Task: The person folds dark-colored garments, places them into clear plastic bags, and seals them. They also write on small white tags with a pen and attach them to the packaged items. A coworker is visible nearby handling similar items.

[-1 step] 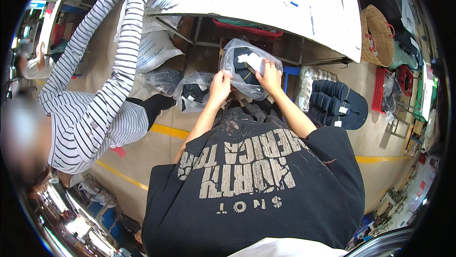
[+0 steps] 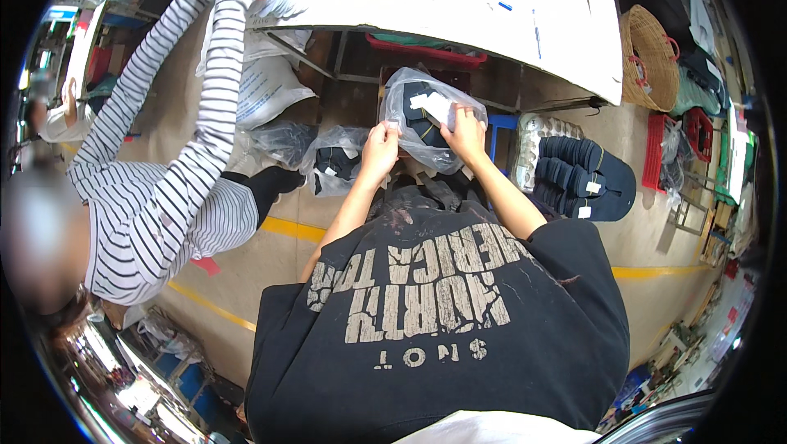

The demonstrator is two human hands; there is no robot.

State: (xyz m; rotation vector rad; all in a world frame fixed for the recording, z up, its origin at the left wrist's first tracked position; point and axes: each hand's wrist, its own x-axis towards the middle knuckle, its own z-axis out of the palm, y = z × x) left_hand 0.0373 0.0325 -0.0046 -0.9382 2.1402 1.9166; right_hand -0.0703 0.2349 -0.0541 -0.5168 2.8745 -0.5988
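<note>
I hold a clear plastic bag (image 2: 418, 104) in front of me with both hands, low before the edge of a white table (image 2: 459, 9). Inside it lie dark blue folded pieces with white tags. My left hand (image 2: 379, 149) pinches the bag's lower left edge. At the right side my right hand (image 2: 465, 134) grips the bag next to a white tag. My black printed shirt fills the lower part of the view.
A person in a striped top (image 2: 164, 198) stands at my left, both hands reaching onto the table. More bagged dark pieces (image 2: 332, 163) lie on the floor. Rows of dark blue pieces (image 2: 586, 177), a wicker basket (image 2: 648, 54) and red crates (image 2: 656, 149) sit to the right.
</note>
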